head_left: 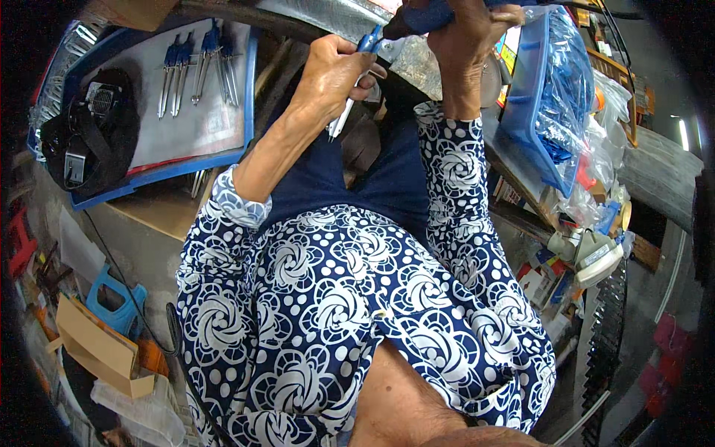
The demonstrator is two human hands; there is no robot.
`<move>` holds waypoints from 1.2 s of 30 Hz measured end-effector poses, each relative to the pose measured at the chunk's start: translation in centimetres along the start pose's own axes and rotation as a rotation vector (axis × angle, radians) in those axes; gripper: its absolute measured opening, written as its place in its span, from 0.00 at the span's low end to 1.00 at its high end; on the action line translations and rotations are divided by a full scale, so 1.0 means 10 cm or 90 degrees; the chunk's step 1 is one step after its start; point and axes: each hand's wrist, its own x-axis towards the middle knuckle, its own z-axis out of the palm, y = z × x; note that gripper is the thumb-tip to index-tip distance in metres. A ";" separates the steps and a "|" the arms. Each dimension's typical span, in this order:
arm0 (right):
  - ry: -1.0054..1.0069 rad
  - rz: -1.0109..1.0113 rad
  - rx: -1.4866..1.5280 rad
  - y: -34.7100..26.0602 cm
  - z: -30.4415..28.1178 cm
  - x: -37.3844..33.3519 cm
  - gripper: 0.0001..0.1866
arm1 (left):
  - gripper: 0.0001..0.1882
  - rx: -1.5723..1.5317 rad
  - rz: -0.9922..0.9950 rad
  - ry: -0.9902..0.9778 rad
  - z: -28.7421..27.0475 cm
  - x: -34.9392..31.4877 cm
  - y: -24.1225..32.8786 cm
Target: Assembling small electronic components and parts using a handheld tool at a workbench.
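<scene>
My left hand (328,74) is closed around a drawing compass (369,40). Its blue head sticks up past my fingers, and its pale legs point down below them. At the top edge of the view, my right hand (473,37) grips a dark blue electric screwdriver (426,18), partly cut off by the frame. The dark nose of the screwdriver is close to the compass head; whether they touch, I cannot tell. In a blue tray (252,89) on the left lie several more compasses (179,71) with blue heads and silver legs.
A black strapped pouch or device (93,130) lies in the left tray. On the right, a blue bin (521,112) holds blue parts (562,89) in clear plastic. An open cardboard box (93,335) and a blue plastic stool-like piece (115,298) are at lower left.
</scene>
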 end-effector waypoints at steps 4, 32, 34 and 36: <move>-0.045 -0.089 0.000 0.08 -0.02 0.01 0.07 | 0.11 0.022 0.006 0.002 0.01 -0.01 0.02; -0.029 -0.018 0.018 0.05 0.08 -0.02 0.08 | 0.07 0.016 -0.012 0.029 -0.02 -0.02 -0.06; -0.032 -0.012 0.011 0.03 0.09 -0.04 0.08 | 0.07 0.008 -0.009 0.036 -0.02 -0.02 -0.07; -0.033 -0.008 0.031 0.05 0.10 -0.03 0.07 | 0.07 -0.001 -0.006 0.039 0.00 -0.01 -0.07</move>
